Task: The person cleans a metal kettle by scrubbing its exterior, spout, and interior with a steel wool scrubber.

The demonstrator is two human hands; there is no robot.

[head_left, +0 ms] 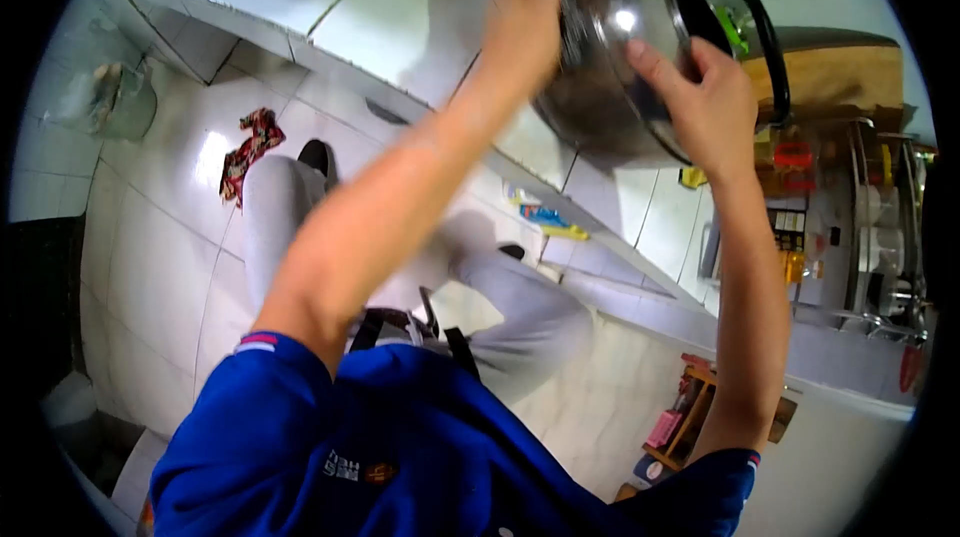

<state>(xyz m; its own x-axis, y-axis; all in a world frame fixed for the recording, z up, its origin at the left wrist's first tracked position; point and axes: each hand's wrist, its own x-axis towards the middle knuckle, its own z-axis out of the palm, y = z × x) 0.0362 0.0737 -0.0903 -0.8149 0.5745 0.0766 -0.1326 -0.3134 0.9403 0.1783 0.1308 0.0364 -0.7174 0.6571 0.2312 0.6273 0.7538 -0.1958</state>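
Pot (615, 67) at one o'clock: shiny steel, tilted; right hand (708, 107) grips it, left hand (525, 27) blurred, hold can't tell; tiled counter (375, 22); cloth (250, 155) on floor (155, 237), ten o'clock

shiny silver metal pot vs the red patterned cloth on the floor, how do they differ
Surface: the shiny silver metal pot is plain and reflective; the red patterned cloth is multicoloured and not glossy.
Shape: the pot is round and hollow; the cloth is crumpled into a narrow, uneven strip.
Pose: the pot is tipped sideways, with the bare right hand at its rim; the cloth lies on the pale tiled floor, untouched.
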